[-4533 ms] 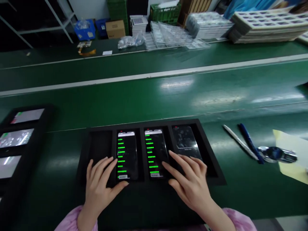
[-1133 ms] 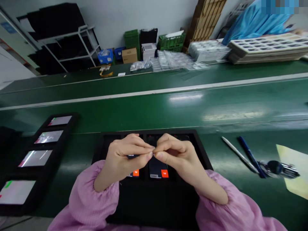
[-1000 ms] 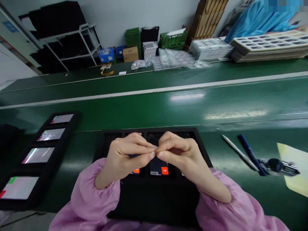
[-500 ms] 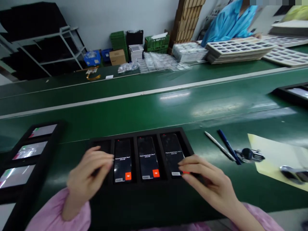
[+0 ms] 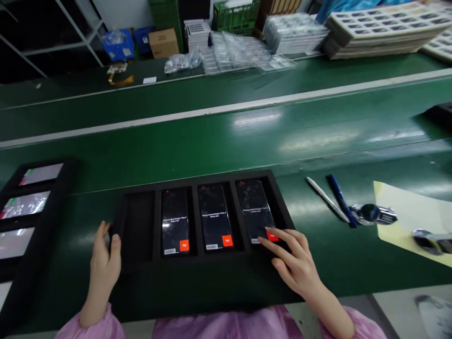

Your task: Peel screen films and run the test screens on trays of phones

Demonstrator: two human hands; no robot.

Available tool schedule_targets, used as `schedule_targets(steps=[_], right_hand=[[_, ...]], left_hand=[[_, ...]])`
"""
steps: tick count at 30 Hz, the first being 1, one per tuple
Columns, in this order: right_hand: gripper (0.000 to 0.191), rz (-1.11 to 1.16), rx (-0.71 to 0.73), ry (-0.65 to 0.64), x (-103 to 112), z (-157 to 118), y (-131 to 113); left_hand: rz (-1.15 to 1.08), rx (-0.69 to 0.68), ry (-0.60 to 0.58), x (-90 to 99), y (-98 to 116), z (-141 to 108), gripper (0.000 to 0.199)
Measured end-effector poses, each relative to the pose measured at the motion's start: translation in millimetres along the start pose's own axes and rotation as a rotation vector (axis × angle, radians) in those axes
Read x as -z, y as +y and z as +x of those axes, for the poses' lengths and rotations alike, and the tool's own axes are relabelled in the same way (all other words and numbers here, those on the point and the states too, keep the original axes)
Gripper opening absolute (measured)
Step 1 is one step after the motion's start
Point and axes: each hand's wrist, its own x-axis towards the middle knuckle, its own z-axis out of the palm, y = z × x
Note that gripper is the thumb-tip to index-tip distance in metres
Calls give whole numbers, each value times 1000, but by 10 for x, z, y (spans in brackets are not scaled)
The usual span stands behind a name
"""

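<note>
A black tray point(image 5: 137, 261) with several compartments lies in front of me. Its leftmost compartment holds nothing. The other compartments hold a left phone point(image 5: 175, 212), a middle phone point(image 5: 213, 212) and a right phone point(image 5: 252, 202), each lit with white text and a red "Fail" box. My left hand point(image 5: 105, 259) grips the tray's left edge, thumb near the rim and fingers along the outer side. Over the right phone, my right hand point(image 5: 294, 259) is spread, its fingertips at the lower screen beside the red box, partly covering it.
At left lies another black tray point(image 5: 67, 179) with silvery wrapped items. A white pen point(image 5: 326, 198), a blue pen point(image 5: 341, 200) and yellowish paper point(image 5: 399, 221) lie at right. Across the green bench are plastic-wrapped stacks point(image 5: 240, 52) and stacked pale trays point(image 5: 381, 35); a blue sleeve point(image 5: 349, 5) shows behind.
My left hand has moved from over the empty compartment out to the tray's left edge. My right fingers have spread over the right phone's lower screen. The view has tilted down.
</note>
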Motion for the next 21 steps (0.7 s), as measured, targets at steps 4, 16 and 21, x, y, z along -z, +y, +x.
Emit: schedule_targets(steps=[4,16,21], right_hand=[[34,-27,78,-32,3,-8,20],[24,-143,4,6,26,126,-131],[24,-43,121,0,-60,343,-474]], left_hand=[[116,-221,90,94,314,-223,63],[106,-770,131,-153,607,-374,54],[81,-815,96,-258,626,-318,53]])
